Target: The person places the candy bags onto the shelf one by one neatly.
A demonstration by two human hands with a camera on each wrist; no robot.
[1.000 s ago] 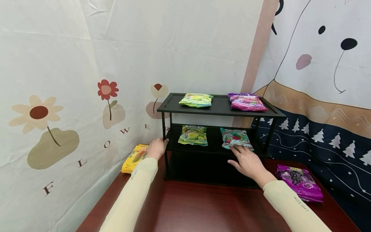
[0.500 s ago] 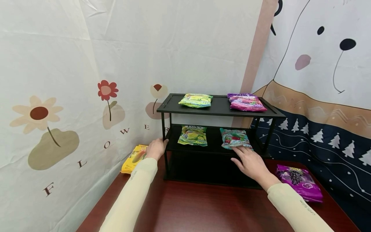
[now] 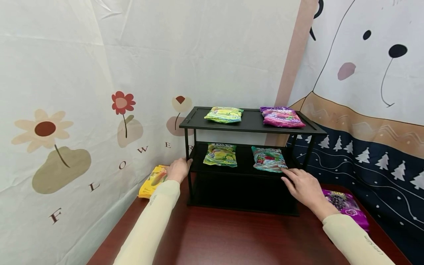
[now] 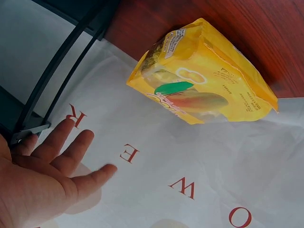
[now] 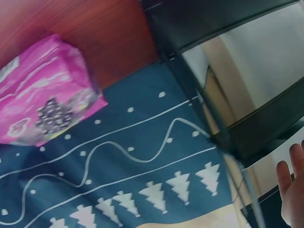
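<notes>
A black three-tier shelf [image 3: 251, 127] stands on the table with candy bags on its upper two tiers. My left hand [image 3: 179, 170] touches its left side at the middle tier; the left wrist view shows the fingers spread loosely beside the frame. My right hand [image 3: 304, 187] has its fingers extended at the middle tier's front edge, fingertips right at the lower right corner of a teal candy bag [image 3: 269, 159]. Left of that bag lies a green and yellow candy bag [image 3: 220, 154]. Up top are a yellow-green bag [image 3: 224, 114] and a pink-purple bag [image 3: 281, 117].
A yellow bag with a mango picture [image 4: 204, 83] stands on the table left of the shelf. To the right sits a purple bag with grapes [image 5: 52, 99], partly behind my right wrist in the head view. Printed cloth walls [image 3: 212, 55] border the reddish-brown table [image 3: 225, 235].
My right hand has slid right along the middle tier's front edge, off the front of the teal bag to its corner. The left hand stays in place at the shelf's side.
</notes>
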